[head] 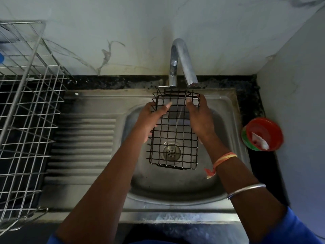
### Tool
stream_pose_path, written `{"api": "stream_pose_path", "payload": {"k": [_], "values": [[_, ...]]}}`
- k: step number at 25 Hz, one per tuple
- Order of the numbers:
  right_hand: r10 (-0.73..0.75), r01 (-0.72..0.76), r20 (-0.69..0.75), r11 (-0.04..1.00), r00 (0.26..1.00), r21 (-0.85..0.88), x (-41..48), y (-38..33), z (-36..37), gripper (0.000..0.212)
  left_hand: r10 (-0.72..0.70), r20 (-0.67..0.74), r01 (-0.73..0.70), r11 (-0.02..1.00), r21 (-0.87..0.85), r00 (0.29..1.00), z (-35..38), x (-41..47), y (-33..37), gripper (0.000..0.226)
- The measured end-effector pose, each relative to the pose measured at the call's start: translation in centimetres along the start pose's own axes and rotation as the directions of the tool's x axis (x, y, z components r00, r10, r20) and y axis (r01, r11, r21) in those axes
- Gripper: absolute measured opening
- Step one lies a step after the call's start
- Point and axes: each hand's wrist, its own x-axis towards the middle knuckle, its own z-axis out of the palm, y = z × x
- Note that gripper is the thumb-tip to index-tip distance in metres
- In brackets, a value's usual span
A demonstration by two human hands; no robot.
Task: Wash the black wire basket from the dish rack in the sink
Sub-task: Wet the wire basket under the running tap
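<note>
**A:** Head view first: where's the black wire basket (173, 138)?

**B:** Directly under the faucet (182, 60), held over the sink (175, 187) bowl. Its far end sits closest to the spout, where a thin stream falls.

**A:** And the hands?

**B:** The left hand (151, 118) grips its left edge and the right hand (200, 118) its right edge, thumbs over the wires.

**A:** How to rinse it well?

**B:** I'd tilt and turn it beneath the faucet so water reaches every wire, with both grips firm; wet wire probably slips.

Pale marbled wall (123, 23), blk stone counter (114, 82), dim light.
</note>
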Motion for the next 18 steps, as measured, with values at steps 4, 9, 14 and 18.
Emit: {"api": "stream_pose_path", "payload": {"k": [4, 9, 14, 18], "values": [[-0.109, 0.112, 0.062, 0.993, 0.992, -0.049, -0.5, -0.7, 0.3, 0.073, -0.047, 0.007, 0.048, 0.98, -0.195, 0.999, 0.3, 0.4, -1.0, 0.067], [-0.195, 0.127, -0.164, 0.926, 0.967, -0.354, -0.7, -2.1, -0.2, 0.042, -0.016, 0.079, 0.032, 0.979, -0.199, 0.997, 1.1, 0.2, -2.0, 0.053], [-0.252, 0.265, 0.08, 0.933, 0.964, -0.244, 1.5, -1.9, -1.5, 0.031, -0.006, -0.07, -0.018, 0.942, -0.335, 0.998, 3.0, -0.3, -2.5, 0.04], [-0.236, 0.252, 0.109, 0.952, 0.966, -0.172, 2.4, -1.7, -2.6, 0.05, 0.012, -0.083, -0.038, 0.947, -0.319, 0.996, 2.8, 0.8, -1.7, 0.027]]}}
